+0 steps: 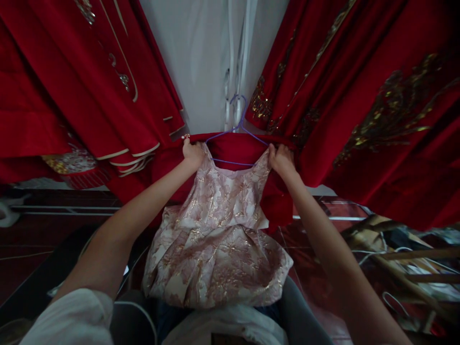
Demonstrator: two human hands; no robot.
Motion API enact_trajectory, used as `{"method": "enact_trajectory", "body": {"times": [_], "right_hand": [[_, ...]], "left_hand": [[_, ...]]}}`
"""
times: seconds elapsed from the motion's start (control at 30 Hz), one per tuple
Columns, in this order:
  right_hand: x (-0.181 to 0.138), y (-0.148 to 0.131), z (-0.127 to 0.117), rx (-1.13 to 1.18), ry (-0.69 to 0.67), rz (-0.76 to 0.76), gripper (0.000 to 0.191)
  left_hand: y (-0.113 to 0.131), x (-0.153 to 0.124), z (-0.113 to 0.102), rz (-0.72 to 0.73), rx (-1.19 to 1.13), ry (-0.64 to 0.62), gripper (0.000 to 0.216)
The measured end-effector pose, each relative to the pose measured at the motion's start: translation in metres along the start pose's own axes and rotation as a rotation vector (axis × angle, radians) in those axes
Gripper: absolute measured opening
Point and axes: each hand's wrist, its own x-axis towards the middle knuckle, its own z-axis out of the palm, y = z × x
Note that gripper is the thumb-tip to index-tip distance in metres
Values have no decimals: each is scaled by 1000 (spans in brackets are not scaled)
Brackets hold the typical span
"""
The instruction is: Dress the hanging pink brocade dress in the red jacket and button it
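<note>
A pink and gold brocade dress (223, 196), sleeveless with a gathered skirt, hangs in front of me on a thin purple hanger (233, 163). My left hand (193, 154) is closed around its left shoulder strap, the fingers curled behind. At the opposite strap, my right hand (282, 159) grips in the same way, thumb in front. Red cloth (233, 143) lies right behind the neckline and both hands; whether the fingers also pinch that cloth is hidden. The skirt spreads out toward my lap.
Red garments with gold trim (140, 72) hang on the left, and red ones with gold sequins (359, 96) on the right. A pale cabinet door (187, 57) with white handles stands between them. A wooden rack (413, 268) with clutter sits low on the right.
</note>
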Motion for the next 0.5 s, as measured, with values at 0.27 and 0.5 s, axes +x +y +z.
{"method": "enact_trajectory", "body": {"times": [0.27,0.5], "right_hand": [[25,23,-43,21,-394,27,85],[32,33,-59,355,-575,-110,66]], "left_hand": [[0,-30,-41,-144,414,-126,36],[-9,-40,-79,-186,278,-214,51]]}}
